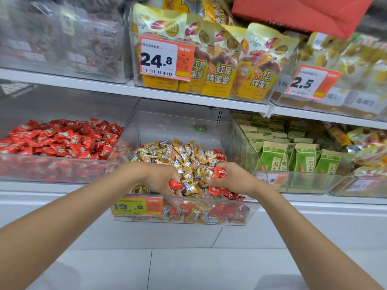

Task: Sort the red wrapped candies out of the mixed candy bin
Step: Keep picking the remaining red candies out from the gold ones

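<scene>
Red wrapped candies [219,171] in the grasp of curled fingers, left hand [159,177] and right hand [235,181], gold candies [178,153] thick around

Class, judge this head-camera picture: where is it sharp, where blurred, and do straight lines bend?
Head view: the left hand, right hand and their red wrapped candies are sharp; the upper-left clear bin is blurred; the shelf edge bows, wide-angle distortion.

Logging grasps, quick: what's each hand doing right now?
Left hand: grips a red wrapped candy.
Right hand: pinches a second red wrapped candy.
</scene>
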The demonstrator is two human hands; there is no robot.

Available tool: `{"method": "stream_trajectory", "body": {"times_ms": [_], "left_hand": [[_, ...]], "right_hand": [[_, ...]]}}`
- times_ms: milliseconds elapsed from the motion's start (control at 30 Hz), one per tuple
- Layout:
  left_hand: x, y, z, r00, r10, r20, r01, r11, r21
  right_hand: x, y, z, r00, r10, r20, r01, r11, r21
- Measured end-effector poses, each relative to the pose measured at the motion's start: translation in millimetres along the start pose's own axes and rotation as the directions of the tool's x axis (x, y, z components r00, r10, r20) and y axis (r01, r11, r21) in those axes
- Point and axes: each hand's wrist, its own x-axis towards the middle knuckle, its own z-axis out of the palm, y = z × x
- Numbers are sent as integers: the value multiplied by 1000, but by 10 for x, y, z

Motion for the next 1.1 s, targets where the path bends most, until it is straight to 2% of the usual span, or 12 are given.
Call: {"method": "stream_trajectory", "body": {"times_ms": [133, 200, 267, 400, 633, 733, 800, 900, 1000, 1033, 1067, 1100], "left_hand": [[-36, -12, 9, 999, -52, -11, 53, 996, 67], [-51, -44, 41, 998, -17, -53, 18, 1000, 17], [-65, -84, 50, 987, 39, -159, -55, 994, -98], [-95, -165, 9, 894, 38, -446, -123, 979, -163], [-552, -164, -109, 805, 72, -589, -193, 970, -145], [-954, -260, -229, 693, 54, -719, -247, 955, -167], [-1209, -475, -318, 622, -16, -783, -262, 938, -228], [-1521, -994, -505, 496, -95, -863, -159, 967, -199], [-1667, -1652, -773, 354, -182, -917, 17, 982, -188], [-1690, -1840, -862, 327, -189, -926, 56, 982, -180], [-1692, -2050, -936, 336, -209, -918, 88, 978, -190], [-1697, -2199, -991, 381, -223, -897, 110, 974, -196]], "right_hand": [[-33, -29, 12, 1000, -17, 1, 17, 1000, 6], [-53, -51, 15, 999, -41, -14, 41, 999, 24], [-76, -85, 15, 999, -35, -8, 36, 999, 39], [-98, -102, -43, 997, -16, -73, 22, 997, 73], [-231, -443, -26, 989, -110, -100, 123, 983, 137], [-178, -784, 159, 976, -173, -136, 196, 963, 187], [-47, -1125, 353, 961, -235, -147, 262, 943, 207], [311, -1715, 659, 919, -344, -193, 386, 885, 260], [808, -2230, 963, 894, -404, -194, 438, 879, 188], [993, -2353, 1070, 894, -410, -182, 439, 882, 171], [1173, -2452, 1174, 896, -412, -167, 436, 886, 155], [1339, -2527, 1268, 900, -413, -141, 430, 894, 128]]}}
